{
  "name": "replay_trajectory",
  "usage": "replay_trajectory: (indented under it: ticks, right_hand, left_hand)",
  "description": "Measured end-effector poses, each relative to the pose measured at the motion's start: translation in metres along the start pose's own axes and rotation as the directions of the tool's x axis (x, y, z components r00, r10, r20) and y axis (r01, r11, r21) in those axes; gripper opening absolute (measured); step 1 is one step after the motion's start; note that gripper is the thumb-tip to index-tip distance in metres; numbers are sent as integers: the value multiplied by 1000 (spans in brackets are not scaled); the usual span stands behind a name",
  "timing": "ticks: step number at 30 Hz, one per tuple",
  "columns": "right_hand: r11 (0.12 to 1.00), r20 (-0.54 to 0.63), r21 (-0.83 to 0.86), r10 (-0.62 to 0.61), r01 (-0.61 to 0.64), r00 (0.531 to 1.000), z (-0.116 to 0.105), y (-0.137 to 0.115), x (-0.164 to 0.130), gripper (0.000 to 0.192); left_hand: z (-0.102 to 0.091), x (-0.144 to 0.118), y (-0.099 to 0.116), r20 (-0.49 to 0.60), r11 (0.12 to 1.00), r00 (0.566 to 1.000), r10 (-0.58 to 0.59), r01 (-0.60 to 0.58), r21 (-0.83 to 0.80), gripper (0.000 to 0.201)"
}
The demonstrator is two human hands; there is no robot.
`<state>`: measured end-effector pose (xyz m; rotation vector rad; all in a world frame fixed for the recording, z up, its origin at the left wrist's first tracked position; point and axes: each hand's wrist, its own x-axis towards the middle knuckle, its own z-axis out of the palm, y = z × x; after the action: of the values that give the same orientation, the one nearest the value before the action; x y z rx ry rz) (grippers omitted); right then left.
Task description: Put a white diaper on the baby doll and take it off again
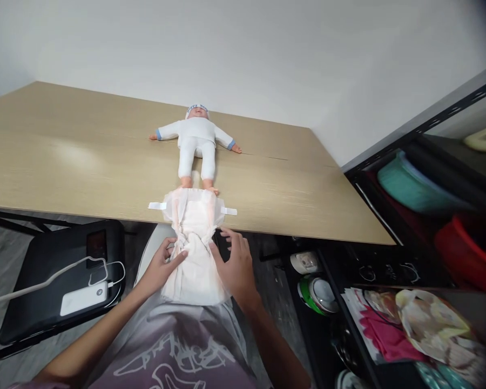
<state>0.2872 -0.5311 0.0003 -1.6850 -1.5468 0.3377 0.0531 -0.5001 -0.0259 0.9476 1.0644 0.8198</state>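
Looking down through the head camera, I saw an opened white diaper [194, 237] draped over the near edge of the wooden table [65, 156], its upper half lying flat on the tabletop with both fastening tabs spread out to the sides, its lower half hanging down toward my lap. My left hand [162, 267] rested against the diaper's left side where it narrowed, fingers pressed loosely onto the gathered fabric rather than closed around it. My right hand [235, 265] lay open with its fingers spread, the fingertips touching the diaper's right edge just below the table rim; it clamped nothing. A baby doll [196, 146] in a white suit and a blue-trimmed cap lay on its back farther up the table, arms out, its feet just beside the diaper's top edge. To my left a black chair [44, 286] carried a white power bank [83, 298] with a cable plugged into it. To my right stood a dark shelf [421, 248] holding teal and red tubs and folded cloth.
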Motion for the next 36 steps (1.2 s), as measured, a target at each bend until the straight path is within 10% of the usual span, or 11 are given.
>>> replay_trajectory:
  ticks: [6, 11, 15, 20, 24, 28, 36]
  right_hand:
    - [947, 181, -42, -305, 317, 935, 28, -23, 67, 54]
    - [916, 348, -176, -284, 359, 894, 74, -16, 106, 67]
    - [911, 387, -232, -236, 342, 891, 86, -9, 109, 69]
    - [902, 364, -239, -260, 360, 894, 86, -7, 105, 66]
    - [909, 350, -202, -281, 365, 894, 86, -6, 104, 66]
    - [917, 340, -162, -295, 364, 893, 85, -4, 103, 64]
    - [929, 386, -135, -272, 346, 882, 81, -3, 109, 69]
  left_hand:
    - [-7, -11, 1, -41, 977, 995, 87, -77, 201, 75]
    - [-34, -17, 13, 107, 767, 963, 246, -261, 586, 64]
    - [-60, 17, 59, 261, 537, 849, 458, -499, 681, 37]
    - [-64, 126, 139, 390, 41, 645, 657, -547, 836, 37]
    - [-41, 208, 177, 744, -243, 576, 340, -710, 661, 69]
    - [-17, 254, 188, 885, -211, 441, 150, -860, 464, 90]
    - [5, 276, 192, 923, -228, 355, 146, -896, 381, 37]
